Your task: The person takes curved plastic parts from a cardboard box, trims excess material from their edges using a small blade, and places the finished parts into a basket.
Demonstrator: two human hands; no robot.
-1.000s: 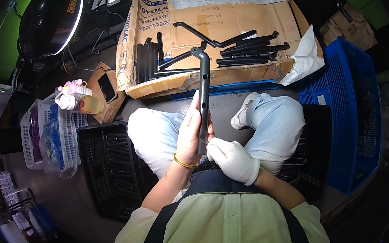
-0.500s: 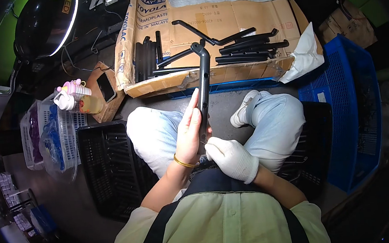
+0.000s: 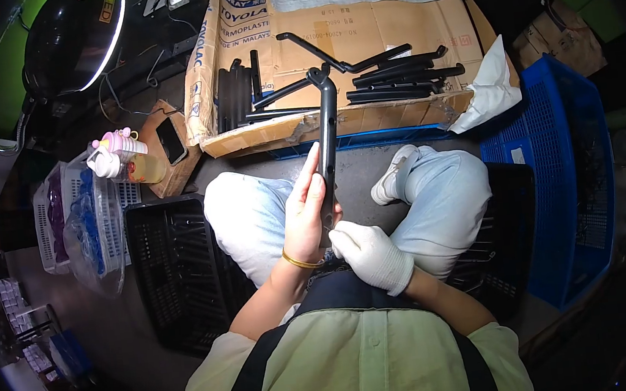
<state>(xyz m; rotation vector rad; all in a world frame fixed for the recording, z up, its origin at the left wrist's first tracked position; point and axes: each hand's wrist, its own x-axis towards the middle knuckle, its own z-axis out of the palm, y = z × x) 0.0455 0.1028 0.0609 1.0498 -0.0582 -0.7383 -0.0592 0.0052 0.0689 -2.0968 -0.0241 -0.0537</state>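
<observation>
Between my knees, my bare left hand (image 3: pixel 306 215) is wrapped round a black tube (image 3: pixel 327 121) with holes along its side. The tube stands nearly upright in view, its bent, forked end pointing away from me. A gold bangle circles my left wrist. My right hand (image 3: pixel 371 254), in a white knit glove, is closed at the tube's near end; whatever its fingertips pinch is too small to make out. Beyond the held tube, more black tubes (image 3: pixel 396 76) lie in the cardboard-lined box (image 3: pixel 269 137), some bundled upright at its left side.
Black crates (image 3: pixel 155 273) flank my legs. A blue crate (image 3: pixel 549 193) stands at the right, and a white basket (image 3: pixel 49 223) with plastic bags at the left. Bottles (image 3: pixel 144 168) and a phone (image 3: pixel 170 139) rest near the box. A lamp (image 3: pixel 65 46) hangs upper left.
My right hand has shifted very slightly at the tube's near end. My left hand keeps its hold, with the tube almost unmoved. The view has tilted a little.
</observation>
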